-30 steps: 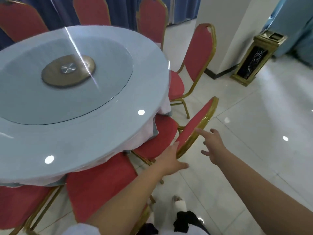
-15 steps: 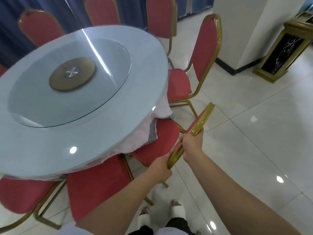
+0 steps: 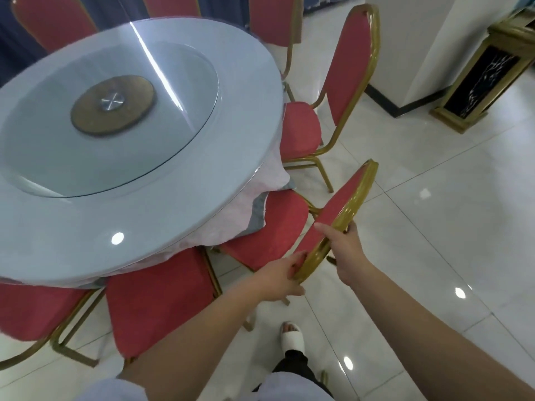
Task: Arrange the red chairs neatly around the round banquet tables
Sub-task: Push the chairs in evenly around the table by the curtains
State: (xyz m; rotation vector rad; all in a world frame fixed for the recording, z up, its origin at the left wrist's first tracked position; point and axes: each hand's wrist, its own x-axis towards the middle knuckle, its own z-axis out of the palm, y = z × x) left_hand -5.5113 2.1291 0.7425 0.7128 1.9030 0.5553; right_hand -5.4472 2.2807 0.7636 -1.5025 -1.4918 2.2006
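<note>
A round banquet table (image 3: 86, 227) with a white top and a glass turntable fills the upper left. Red chairs with gold frames ring it. The chair in front of me (image 3: 269, 233) has its seat partly under the table's edge. I see its backrest (image 3: 344, 198) edge-on. My left hand (image 3: 279, 277) grips the near end of the gold backrest frame. My right hand (image 3: 346, 250) grips the same frame a little farther along. Another red chair (image 3: 350, 68) stands just beyond it, and one seat (image 3: 162, 296) lies close on my left.
More red chairs (image 3: 49, 21) stand at the table's far side against blue curtains. A white pillar (image 3: 434, 39) and a black-and-gold stand (image 3: 477, 79) are at the upper right. Glossy white tile floor (image 3: 434, 241) stretches to the right. My sandalled foot (image 3: 292, 338) is below the chair.
One second ago both hands were reaching toward the backrest with fingers apart. They have since closed on its gold frame and still hold it; the view has shifted slightly.
</note>
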